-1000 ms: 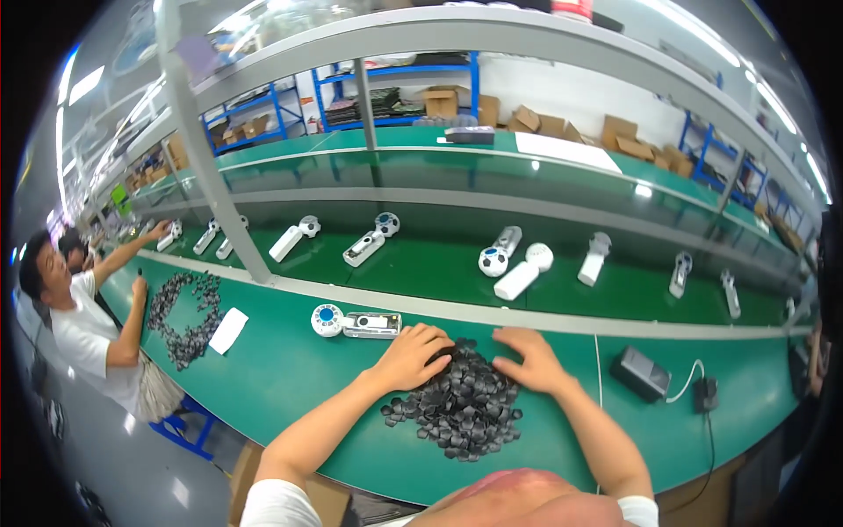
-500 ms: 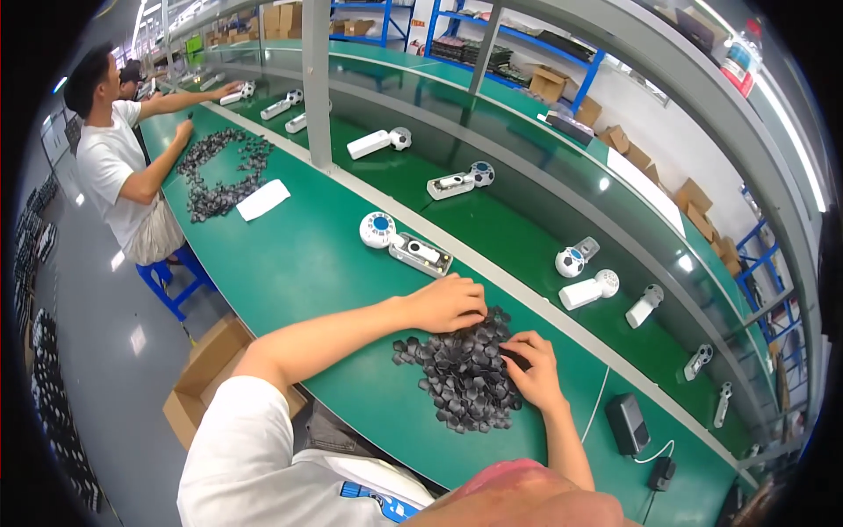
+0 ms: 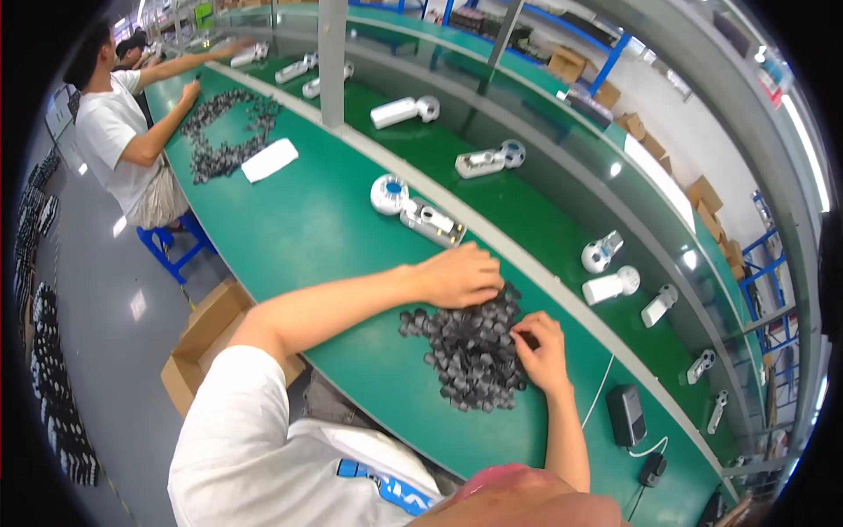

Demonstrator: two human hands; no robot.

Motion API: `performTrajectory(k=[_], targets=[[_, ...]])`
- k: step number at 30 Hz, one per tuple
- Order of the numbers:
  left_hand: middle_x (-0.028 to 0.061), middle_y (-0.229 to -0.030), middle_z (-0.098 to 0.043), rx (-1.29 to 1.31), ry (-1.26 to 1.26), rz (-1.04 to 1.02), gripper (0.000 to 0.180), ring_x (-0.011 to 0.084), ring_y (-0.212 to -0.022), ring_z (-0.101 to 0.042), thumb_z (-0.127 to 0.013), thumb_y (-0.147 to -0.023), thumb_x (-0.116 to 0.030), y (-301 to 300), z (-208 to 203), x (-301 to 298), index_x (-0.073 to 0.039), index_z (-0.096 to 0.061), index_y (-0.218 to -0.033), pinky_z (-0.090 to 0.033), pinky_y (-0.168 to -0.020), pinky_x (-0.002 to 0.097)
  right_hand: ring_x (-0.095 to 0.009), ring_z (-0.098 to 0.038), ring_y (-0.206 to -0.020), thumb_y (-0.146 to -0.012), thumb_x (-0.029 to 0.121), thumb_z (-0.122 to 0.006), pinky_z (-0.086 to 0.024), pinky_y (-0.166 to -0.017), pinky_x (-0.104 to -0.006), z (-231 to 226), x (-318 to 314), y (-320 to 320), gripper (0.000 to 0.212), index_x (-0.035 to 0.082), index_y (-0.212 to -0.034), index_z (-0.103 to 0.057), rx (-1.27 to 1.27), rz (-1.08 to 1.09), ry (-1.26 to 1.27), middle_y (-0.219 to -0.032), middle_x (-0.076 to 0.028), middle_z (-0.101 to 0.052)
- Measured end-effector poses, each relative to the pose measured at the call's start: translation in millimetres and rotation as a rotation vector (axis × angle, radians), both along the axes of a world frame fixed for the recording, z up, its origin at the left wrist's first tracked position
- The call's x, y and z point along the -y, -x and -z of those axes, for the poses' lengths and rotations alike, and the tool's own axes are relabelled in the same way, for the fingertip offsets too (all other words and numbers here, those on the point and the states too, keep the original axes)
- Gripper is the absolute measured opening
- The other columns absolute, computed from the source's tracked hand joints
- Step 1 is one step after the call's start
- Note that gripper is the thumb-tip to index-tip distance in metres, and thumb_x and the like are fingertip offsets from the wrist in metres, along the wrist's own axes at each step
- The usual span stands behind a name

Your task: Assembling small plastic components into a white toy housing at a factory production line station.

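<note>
Small black plastic pieces point(image 3: 474, 360), many of them five-sided, lie heaped on the green table before me. At the heap's far edge is my left hand point(image 3: 463, 277), palm down with its fingers curled in; whatever they close on is hidden. My right hand point(image 3: 543, 350) is at the heap's right edge, thumb and forefinger pinched together against the black pieces; what sits between them is too small to make out. Just beyond my left hand lies a white device with a round, ball-like head point(image 3: 389, 194) and an opened body point(image 3: 432, 221) showing its inner parts.
Similar white devices point(image 3: 610, 285) lie along the sunken green conveyor point(image 3: 544, 211) behind a metal rail. A black box-shaped device point(image 3: 626, 415) with a cable stands at right. At left, a co-worker point(image 3: 114, 123) sits by another black heap point(image 3: 219, 158) and a white sheet point(image 3: 270, 160). A cardboard box point(image 3: 204, 338) is below the table edge.
The view has shifted, so the table things appear a little farther right. My left hand stays at the heap's far edge, its fingers more curled; my right hand stays at the right edge, still pinched.
</note>
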State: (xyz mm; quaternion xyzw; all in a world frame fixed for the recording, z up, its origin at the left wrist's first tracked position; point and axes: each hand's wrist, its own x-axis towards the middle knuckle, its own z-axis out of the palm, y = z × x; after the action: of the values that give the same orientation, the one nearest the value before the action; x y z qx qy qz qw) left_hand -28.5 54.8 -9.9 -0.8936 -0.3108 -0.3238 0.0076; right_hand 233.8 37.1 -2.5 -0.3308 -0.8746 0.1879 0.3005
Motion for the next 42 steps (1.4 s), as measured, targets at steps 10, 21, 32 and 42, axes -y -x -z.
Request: performTrajectory(k=[10,21,32,42], targets=[[0.0032,-0.090,-0.059,0.032,-0.102,-0.449,0.029,0.0249,-0.092,-0.057,-0.071,-0.071,-0.028,91.2,-34.8,-9.7,-0.012,-0.063,-0.094,-0.040,-0.093,0.0414,-0.020,-0.055,-0.076,-0.077,0.006,-0.069,-0.042,-0.073,-0.0305,5.2,-7.5,-0.9,0.009,0.002,-0.082,-0.062,-0.030,-0.043,0.123,-0.087,-0.007,-0.060],[0.0055,-0.096,-0.063,-0.026,0.251,-0.865,0.044,0.0247,-0.099,-0.059,-0.071,-0.062,-0.021,132.2,-27.9,0.3,-0.012,-0.063,-0.105,-0.050,-0.083,0.0403,-0.011,-0.059,-0.072,-0.086,0.006,-0.067,-0.046,-0.068,-0.0236,22.2,-12.7,-16.3,0.009,0.000,-0.087,-0.060,-0.564,0.123,0.474,-0.087,-0.004,-0.064],[0.0102,-0.089,-0.068,-0.101,-0.095,-0.730,0.041,0.0306,-0.090,-0.064,-0.076,-0.070,-0.029,74.0,-13.1,25.2,-0.007,-0.064,-0.102,-0.050,-0.080,0.0400,-0.012,-0.061,-0.073,-0.085,0.004,-0.069,-0.050,-0.068,-0.0238,28.0,-12.4,-16.6,0.011,-0.001,-0.093,-0.063,-0.704,0.206,0.444,-0.085,-0.007,-0.067],[0.0083,-0.092,-0.066,0.269,0.482,-0.696,0.051,0.0272,-0.090,-0.064,-0.078,-0.071,-0.035,94.8,-11.2,8.7,-0.006,-0.060,-0.109,-0.052,-0.077,0.0404,-0.013,-0.061,-0.073,-0.085,0.003,-0.068,-0.049,-0.068,-0.0242,27.6,-15.4,-18.9,0.011,-0.002,-0.092,-0.061,-0.630,0.187,0.494,-0.086,-0.008,-0.067]])
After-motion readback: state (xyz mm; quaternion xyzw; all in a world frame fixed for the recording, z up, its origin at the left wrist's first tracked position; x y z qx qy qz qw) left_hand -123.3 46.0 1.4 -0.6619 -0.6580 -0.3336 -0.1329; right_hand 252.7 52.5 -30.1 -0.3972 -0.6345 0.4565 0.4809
